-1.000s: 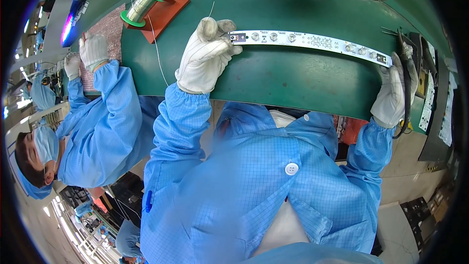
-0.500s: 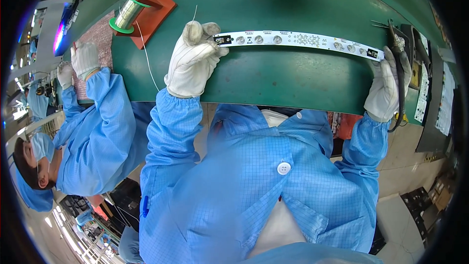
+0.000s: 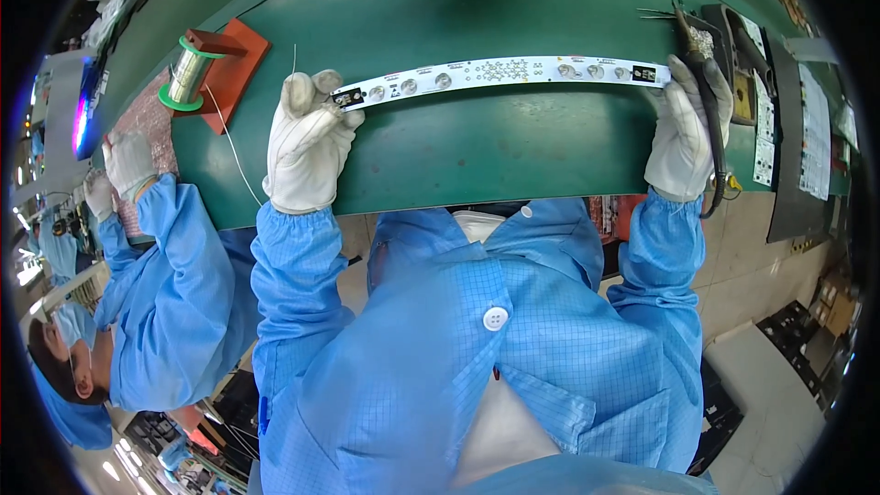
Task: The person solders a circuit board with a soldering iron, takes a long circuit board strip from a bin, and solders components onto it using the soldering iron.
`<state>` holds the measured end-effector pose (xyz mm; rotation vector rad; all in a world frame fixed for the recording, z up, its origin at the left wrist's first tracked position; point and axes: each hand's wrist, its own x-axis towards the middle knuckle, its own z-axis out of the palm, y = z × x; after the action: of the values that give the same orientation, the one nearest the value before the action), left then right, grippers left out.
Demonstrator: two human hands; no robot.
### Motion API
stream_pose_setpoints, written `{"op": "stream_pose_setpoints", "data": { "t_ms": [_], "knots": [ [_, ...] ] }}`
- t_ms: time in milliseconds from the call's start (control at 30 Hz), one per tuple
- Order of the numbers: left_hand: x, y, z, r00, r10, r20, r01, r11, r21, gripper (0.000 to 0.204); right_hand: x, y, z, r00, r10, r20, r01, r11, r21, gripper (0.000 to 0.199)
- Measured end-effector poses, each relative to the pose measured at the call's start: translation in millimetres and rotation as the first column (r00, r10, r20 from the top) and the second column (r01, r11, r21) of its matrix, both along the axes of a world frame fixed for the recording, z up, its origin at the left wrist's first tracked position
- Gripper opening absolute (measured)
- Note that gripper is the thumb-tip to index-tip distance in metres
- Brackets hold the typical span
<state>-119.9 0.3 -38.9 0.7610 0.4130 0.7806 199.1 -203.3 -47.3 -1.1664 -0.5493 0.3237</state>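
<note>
A long, narrow white LED circuit board (image 3: 500, 71), slightly curved, is stretched between my two gloved hands above the green bench. Clear round lenses and black connectors show on its upper face. My left hand (image 3: 307, 151) is closed on its left end, and a thin solder wire (image 3: 231, 139) runs up to this hand, its tip poking out above the fingers. My right hand (image 3: 680, 147) grips the board's right end. That same hand also keeps a dark soldering iron (image 3: 709, 119) between its fingers, its tip pointing away and its cable hanging down.
A solder spool (image 3: 190, 75) sits on a red-brown stand (image 3: 246, 55) at the far left. Beyond my right hand is a black iron holder (image 3: 736, 41), with white board strips (image 3: 764, 128) beside it. A co-worker (image 3: 174, 312) in blue works at the left.
The whole view has shifted, so bench, hands and board appear further left. The board's left end now sits lower than its right. Both hands keep their hold.
</note>
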Motion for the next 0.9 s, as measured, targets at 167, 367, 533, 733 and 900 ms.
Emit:
{"op": "stream_pose_setpoints", "data": {
  "t_ms": [167, 367, 533, 733, 900],
  "knots": [
    [3, -1, 1, 1.000, 0.020, 0.010, -0.020, 1.000, -0.015, 0.032, 1, -2, 2, 1.000, 0.002, 0.018, -0.002, 1.000, 0.000, 0.052],
    [2, 1, -1, 1.000, 0.016, 0.026, -0.016, 1.000, -0.022, 0.034, -2, -1, 4, 1.000, -0.001, 0.010, 0.001, 1.000, 0.003, 0.050],
    [-1, 4, -5, 0.999, 0.008, 0.041, -0.007, 1.000, -0.030, 0.035, -3, 0, 4, 1.000, 0.008, 0.008, -0.008, 1.000, 0.021, 0.049],
    [-3, 3, -6, 0.999, 0.012, 0.049, -0.011, 1.000, -0.028, 0.034, -1, -1, 0, 0.999, 0.025, 0.020, -0.026, 0.999, 0.032, 0.048],
    [7, -5, 7, 0.996, 0.068, -0.060, -0.070, 0.997, -0.040, 0.029, 0, -3, -2, 0.998, 0.008, 0.062, -0.009, 1.000, 0.017, 0.048]
  ]
}}
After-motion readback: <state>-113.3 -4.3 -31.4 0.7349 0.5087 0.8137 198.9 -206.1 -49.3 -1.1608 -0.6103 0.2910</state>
